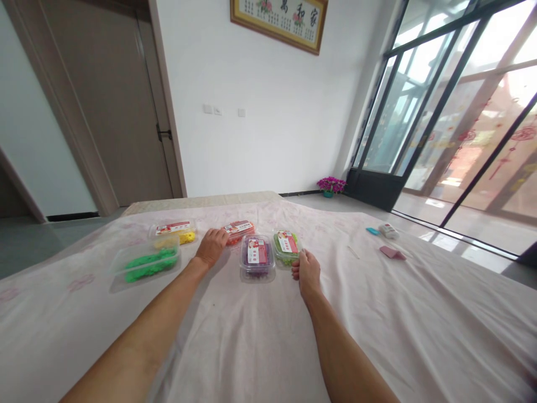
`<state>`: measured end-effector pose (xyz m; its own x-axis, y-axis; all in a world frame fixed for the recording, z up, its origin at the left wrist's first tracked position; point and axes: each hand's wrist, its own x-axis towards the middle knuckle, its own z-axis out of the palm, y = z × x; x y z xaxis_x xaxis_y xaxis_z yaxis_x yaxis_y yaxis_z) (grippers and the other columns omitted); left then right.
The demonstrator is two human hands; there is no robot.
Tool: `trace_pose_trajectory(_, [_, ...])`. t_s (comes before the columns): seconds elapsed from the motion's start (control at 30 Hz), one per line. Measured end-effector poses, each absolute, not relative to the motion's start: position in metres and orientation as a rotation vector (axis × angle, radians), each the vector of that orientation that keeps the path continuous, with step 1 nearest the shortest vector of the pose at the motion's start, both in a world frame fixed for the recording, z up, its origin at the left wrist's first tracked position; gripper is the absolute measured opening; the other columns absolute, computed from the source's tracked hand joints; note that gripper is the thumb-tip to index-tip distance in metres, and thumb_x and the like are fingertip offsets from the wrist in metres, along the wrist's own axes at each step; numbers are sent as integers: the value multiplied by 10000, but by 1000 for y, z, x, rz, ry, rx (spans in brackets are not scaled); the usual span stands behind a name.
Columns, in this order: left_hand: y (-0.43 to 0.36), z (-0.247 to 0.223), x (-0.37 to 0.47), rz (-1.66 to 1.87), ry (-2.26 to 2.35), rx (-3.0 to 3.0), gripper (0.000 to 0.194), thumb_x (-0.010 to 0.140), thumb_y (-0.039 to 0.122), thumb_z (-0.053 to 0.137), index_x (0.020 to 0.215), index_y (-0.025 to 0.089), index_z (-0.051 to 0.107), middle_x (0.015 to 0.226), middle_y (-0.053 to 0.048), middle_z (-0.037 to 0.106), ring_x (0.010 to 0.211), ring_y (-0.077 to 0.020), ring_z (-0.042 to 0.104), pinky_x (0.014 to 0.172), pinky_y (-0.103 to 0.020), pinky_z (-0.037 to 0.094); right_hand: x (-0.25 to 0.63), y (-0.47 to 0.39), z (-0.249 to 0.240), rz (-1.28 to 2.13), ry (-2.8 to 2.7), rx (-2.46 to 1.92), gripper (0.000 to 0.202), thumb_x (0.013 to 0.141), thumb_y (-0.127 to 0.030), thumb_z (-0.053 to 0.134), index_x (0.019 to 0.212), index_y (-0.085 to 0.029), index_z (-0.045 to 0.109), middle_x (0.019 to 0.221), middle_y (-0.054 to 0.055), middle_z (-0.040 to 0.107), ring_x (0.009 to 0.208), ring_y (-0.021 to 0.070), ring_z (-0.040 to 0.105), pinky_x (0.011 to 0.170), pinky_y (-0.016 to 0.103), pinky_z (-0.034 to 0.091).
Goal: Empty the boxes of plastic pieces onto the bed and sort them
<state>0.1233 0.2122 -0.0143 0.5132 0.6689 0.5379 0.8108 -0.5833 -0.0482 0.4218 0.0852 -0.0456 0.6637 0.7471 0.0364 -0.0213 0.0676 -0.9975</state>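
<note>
Five clear plastic boxes [257, 267] lie toward the far edge of a pale pink cloth [251, 341]. To the left are two: the green-filled box [151, 266] and, behind it, the yellow-filled box [187, 238]. The other three stand close together near the middle: the red-filled box [241, 230] farthest back, the purple-filled box [264, 258] nearer, the light-green-filled box [285, 242] to its right.

The left hand [212, 246] is at the left end of the red-filled box, and the right hand [309, 270] at the near right corner of the light-green-filled box, fingers curled. Whether either hand's fingers are clamped on its box I cannot tell.

Four boxes carry one red-and-white label [257, 251] each, the print too small to read. Toward the cloth's right edge lie one white packet [388, 231], one blue piece [372, 230], one folded pink piece [392, 253] and one thin white stick [353, 252].

On the wall [251, 151], one gilt-framed panel [281, 22] shows three large characters, 家, 和 and 萬 from right to left, among smaller unreadable writing; three white wall plates [207, 109] sit below. One pot of magenta flowers [331, 184] stands on the floor.
</note>
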Motion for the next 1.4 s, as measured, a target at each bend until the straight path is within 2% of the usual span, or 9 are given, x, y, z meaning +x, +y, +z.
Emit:
trace_pose_trajectory(0.17, [198, -2, 111, -627, -1111, -2505, 229, 862, 99, 501, 956, 194, 687, 965, -118, 669, 1011, -269, 593, 1142, -479, 309, 422, 86, -45, 677, -655, -1371, 369, 840, -400, 533, 1090, -154, 647, 513, -51, 556, 344, 94, 472, 304, 166, 363])
trace_pose_trajectory(0.4, [150, 2, 92, -811, -1017, -2597, 275, 847, 178, 556, 1077, 245, 692, 940, -90, 670, 1021, -260, 606, 1196, -522, 268, 421, 83, -40, 743, -551, -1339, 380, 765, -374, 587, 1067, -159, 673, 479, -68, 518, 313, 77, 409, 275, 152, 290])
trace_pose_trajectory(0.57, [118, -17, 101, -989, -1048, -2699, 169, 918, 276, 523, 886, 246, 686, 859, -67, 646, 1000, -237, 622, 1186, -472, 328, 423, 74, -36, 710, -489, -1343, 450, 736, -373, 608, 1121, -153, 686, 463, -65, 524, 304, 82, 398, 265, 158, 283])
trace_pose_trajectory(0.67, [108, -24, 110, -1091, -1018, -2698, 188, 916, 336, 575, 1031, 241, 690, 1046, -89, 676, 1132, -253, 601, 1210, -498, 274, 425, 70, -38, 678, -496, -1376, 472, 742, -391, 607, 1139, -150, 689, 460, -58, 536, 307, 95, 423, 261, 165, 294])
trace_pose_trajectory(0.77, [103, -24, 122, -1098, -1039, -2653, 453, 850, 452, 688, 1259, 265, 639, 1343, -122, 606, 1293, -311, 520, 1219, -587, 158, 426, 70, -40, 667, -520, -1396, 472, 755, -401, 601, 1144, -149, 690, 463, -50, 548, 312, 102, 444, 262, 165, 304])
trace_pose_trajectory(0.87, [104, -25, 137, -1043, -1145, -2636, 379, 856, 428, 696, 1219, 319, 682, 1376, -98, 610, 1299, -317, 523, 1214, -620, 82, 425, 71, -41, 683, -559, -1402, 458, 763, -388, 594, 1144, -151, 688, 468, -45, 555, 313, 106, 453, 267, 170, 320])
trace_pose_trajectory(1.0, [113, -30, 155, -1092, -1255, -2648, 265, 860, 352, 695, 1119, 320, 739, 1343, -83, 646, 1292, -327, 533, 1208, -595, 156, 425, 74, -42, 718, -580, -1406, 429, 766, -366, 584, 1126, -152, 679, 474, -48, 547, 312, 103, 447, 273, 171, 321])
trace_pose_trajectory(1.17, [135, -30, 163, -1162, -1272, -2689, 260, 840, 301, 716, 1096, 280, 757, 1330, -103, 654, 1289, -319, 543, 1177, -507, 295, 429, 82, -40, 778, -674, -1359, 284, 781, -370, 574, 944, -153, 659, 494, -49, 532, 324, 78, 419, 288, 158, 304])
trace_pose_trajectory(1.4, [154, -17, 171, -1051, -1362, -2734, 276, 843, 330, 715, 1113, 285, 745, 1357, -92, 642, 1290, -304, 541, 1204, -478, 240, 432, 96, -45, 768, -775, -1320, 414, 880, -564, 523, 1043, -187, 574, 553, -55, 570, 374, 82, 475, 333, 148, 351])
